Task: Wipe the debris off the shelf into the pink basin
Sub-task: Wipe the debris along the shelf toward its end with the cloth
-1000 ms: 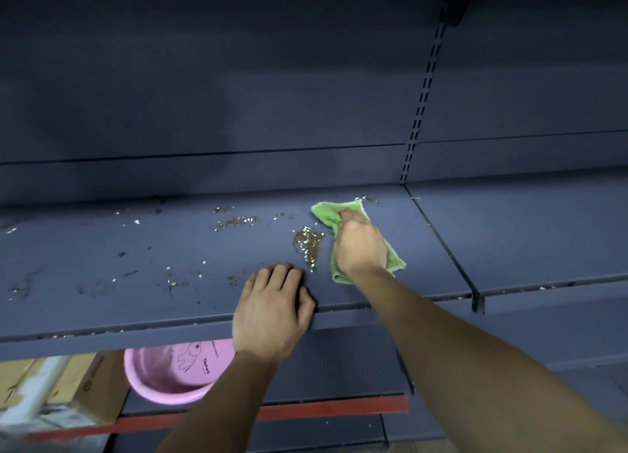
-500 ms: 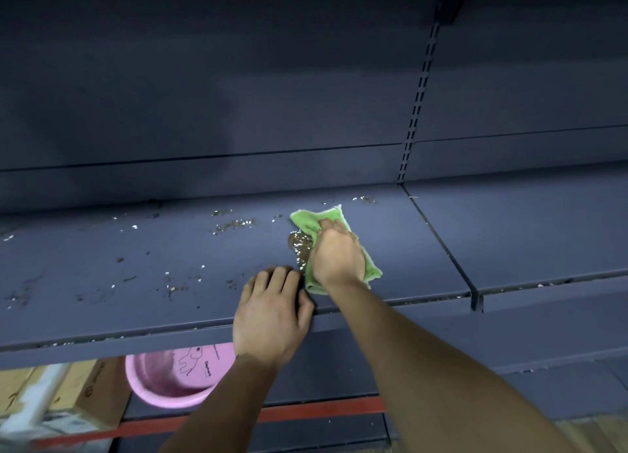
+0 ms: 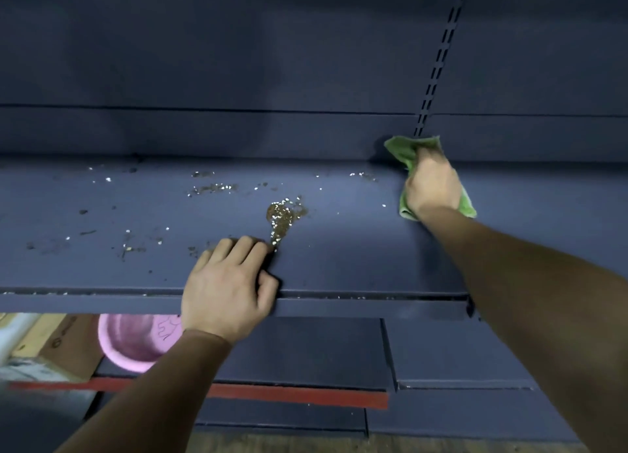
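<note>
Nearest to me, at lower left below the shelf edge: the pink basin, partly hidden behind my left forearm and the shelf lip. It sits on a lower level, next to a cardboard box. A red strip runs along the front of that lower level.

My left hand rests on the front edge of the shelf. Palm down, fingers laid together on the top surface, thumb hooked at the lip. It holds nothing.

Just past the left fingertips: the main pile of debris, a brownish clump with pale glinting flecks, tapering in a thin tail toward my fingers. The tail's end appears to touch or nearly touch my index finger; I cannot tell which.

Left of the pile and further back: scattered specks and dark smudges across the shelf top, thinning toward the left end. A few pale bits also lie near the back, right of centre.

Far right, at the back of the shelf: my right hand, fingers curled and closed over the green cloth, pressing it down. The cloth bunches up ahead of my knuckles, reaching the back panel at the foot of the slotted upright. It is well apart from the pile.
</note>
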